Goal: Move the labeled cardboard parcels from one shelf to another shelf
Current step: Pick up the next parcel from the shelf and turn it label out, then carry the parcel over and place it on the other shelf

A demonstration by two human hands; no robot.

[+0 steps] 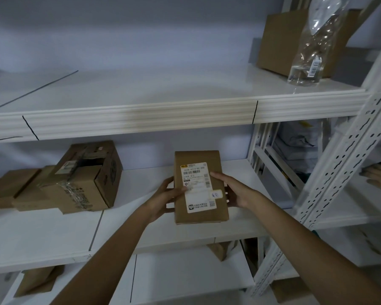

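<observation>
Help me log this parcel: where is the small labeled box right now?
In the head view the small labeled box is centre-right, held between left hand and right hand over the middle shelf, right of the torn-open carton.

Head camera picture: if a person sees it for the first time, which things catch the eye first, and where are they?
First comes the flat cardboard parcel with a white shipping label, held at the centre by the left hand and right hand over the middle shelf. Next, a larger taped box sits on that shelf to the left. On the upper shelf, far right, a clear plastic bag leans against a brown box.
</observation>
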